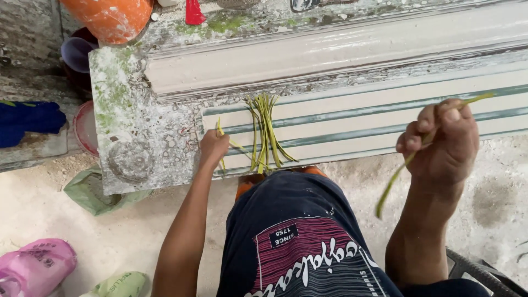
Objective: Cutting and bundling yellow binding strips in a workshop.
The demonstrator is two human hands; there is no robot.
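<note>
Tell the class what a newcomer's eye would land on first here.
Probably the bundle of green strips fanned out on the weathered slab at centre. Next, the right hand raised with one long green strip, and the left hand pinching another by the bundle.

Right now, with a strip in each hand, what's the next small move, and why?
Probably lay the right hand's long strip on the pile. It hangs free over the ground, while the left hand already holds its strip at the slab beside that pile.
</note>
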